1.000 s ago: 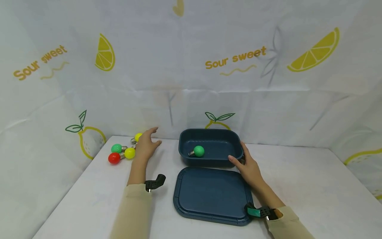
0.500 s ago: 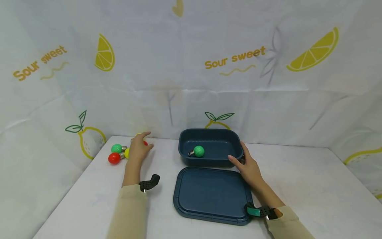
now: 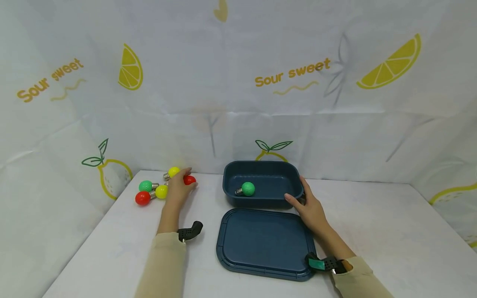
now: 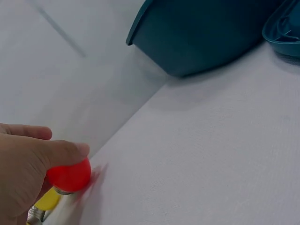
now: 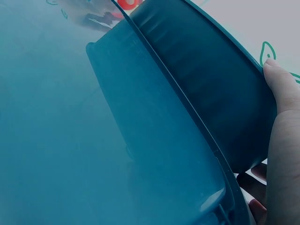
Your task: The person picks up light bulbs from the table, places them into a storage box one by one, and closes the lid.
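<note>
My left hand (image 3: 178, 191) pinches a red light bulb (image 3: 189, 180) between thumb and fingers, at the back left of the table. Up close in the left wrist view, the red bulb (image 4: 70, 176) shows below the thumb, its metal base mostly hidden. A dark blue plastic box (image 3: 257, 203) stands at the back centre, and one green bulb (image 3: 248, 188) lies inside on its left. My right hand (image 3: 311, 209) grips the box's right end, thumb over the front rim. In the right wrist view some of its fingers are hidden behind the box wall (image 5: 206, 89).
Beside the left hand lie a yellow bulb (image 3: 173, 172), another yellow bulb (image 3: 161, 191), a green bulb (image 3: 145, 186) and a red bulb (image 3: 143, 198). The box's dark blue lid (image 3: 265, 244) lies flat in front of the box. A printed white cloth (image 3: 238, 136) hangs behind the table.
My left hand first moved left over the bulbs, then slightly right, and has taken hold of the red bulb. The right hand and box have stayed in place.
</note>
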`<action>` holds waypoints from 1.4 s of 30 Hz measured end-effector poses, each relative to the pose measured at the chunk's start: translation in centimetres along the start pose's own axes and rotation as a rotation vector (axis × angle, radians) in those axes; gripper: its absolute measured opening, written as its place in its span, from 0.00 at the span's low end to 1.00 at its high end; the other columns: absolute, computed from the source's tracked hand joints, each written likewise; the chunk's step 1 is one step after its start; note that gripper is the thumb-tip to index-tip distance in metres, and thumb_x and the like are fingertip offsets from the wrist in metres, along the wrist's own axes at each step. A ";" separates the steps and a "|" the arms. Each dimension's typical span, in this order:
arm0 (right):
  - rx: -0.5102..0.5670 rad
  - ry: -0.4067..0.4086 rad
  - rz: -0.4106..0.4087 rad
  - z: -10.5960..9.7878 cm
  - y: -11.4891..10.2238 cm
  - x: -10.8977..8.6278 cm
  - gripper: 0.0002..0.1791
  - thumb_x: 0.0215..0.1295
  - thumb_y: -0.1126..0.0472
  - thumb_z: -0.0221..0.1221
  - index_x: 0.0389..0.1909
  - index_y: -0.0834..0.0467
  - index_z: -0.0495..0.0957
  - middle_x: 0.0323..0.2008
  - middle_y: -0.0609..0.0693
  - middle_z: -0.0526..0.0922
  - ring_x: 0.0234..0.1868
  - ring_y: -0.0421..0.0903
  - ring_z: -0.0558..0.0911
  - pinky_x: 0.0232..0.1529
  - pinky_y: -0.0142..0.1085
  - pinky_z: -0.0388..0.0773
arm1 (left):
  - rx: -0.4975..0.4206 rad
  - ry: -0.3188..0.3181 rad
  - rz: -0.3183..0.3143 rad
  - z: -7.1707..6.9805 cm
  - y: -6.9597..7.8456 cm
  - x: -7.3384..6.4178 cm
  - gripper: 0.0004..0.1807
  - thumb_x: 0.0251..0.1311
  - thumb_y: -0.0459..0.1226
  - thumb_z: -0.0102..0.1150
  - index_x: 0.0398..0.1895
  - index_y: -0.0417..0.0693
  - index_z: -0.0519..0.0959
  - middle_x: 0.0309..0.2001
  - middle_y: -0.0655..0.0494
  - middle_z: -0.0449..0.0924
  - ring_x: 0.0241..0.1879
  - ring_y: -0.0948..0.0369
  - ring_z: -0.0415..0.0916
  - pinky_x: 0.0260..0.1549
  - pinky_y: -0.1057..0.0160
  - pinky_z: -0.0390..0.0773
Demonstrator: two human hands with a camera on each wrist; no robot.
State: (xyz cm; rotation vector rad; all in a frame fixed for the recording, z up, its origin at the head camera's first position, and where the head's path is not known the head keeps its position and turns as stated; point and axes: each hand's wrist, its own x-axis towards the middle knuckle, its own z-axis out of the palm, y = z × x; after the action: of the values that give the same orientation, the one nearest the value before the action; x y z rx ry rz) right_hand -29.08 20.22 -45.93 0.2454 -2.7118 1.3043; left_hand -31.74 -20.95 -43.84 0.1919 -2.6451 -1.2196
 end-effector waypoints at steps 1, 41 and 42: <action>-0.001 0.001 0.000 0.0 0.0 0.0 0.48 0.72 0.40 0.55 0.83 0.46 0.39 0.73 0.70 0.65 0.69 0.67 0.73 0.60 0.60 0.78 | 0.003 -0.002 0.005 0.1 0.1 0.0 0.32 0.64 0.34 0.65 0.72 0.46 0.69 0.69 0.42 0.72 0.69 0.43 0.68 0.71 0.43 0.68; -0.012 -0.010 0.007 -0.3 -0.4 -0.3 0.48 0.73 0.40 0.54 0.83 0.47 0.38 0.76 0.69 0.60 0.69 0.68 0.73 0.59 0.60 0.78 | -0.043 -0.032 0.069 2.2 2.2 0.0 0.29 0.61 0.47 0.70 0.63 0.47 0.78 0.62 0.45 0.79 0.58 0.48 0.75 0.62 0.49 0.79; -0.015 -0.009 0.007 -0.3 -0.4 -0.3 0.48 0.73 0.40 0.54 0.83 0.47 0.38 0.76 0.69 0.60 0.69 0.68 0.73 0.59 0.60 0.78 | -0.034 -0.029 0.087 2.3 2.5 0.1 0.29 0.61 0.48 0.70 0.63 0.47 0.78 0.62 0.45 0.80 0.58 0.48 0.76 0.61 0.50 0.80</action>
State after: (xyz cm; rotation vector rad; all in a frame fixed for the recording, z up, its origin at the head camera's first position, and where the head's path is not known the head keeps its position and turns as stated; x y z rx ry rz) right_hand -28.72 20.25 -45.45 0.2411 -2.7308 1.2875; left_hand -32.49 -17.70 -43.39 0.0526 -2.6256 -1.2470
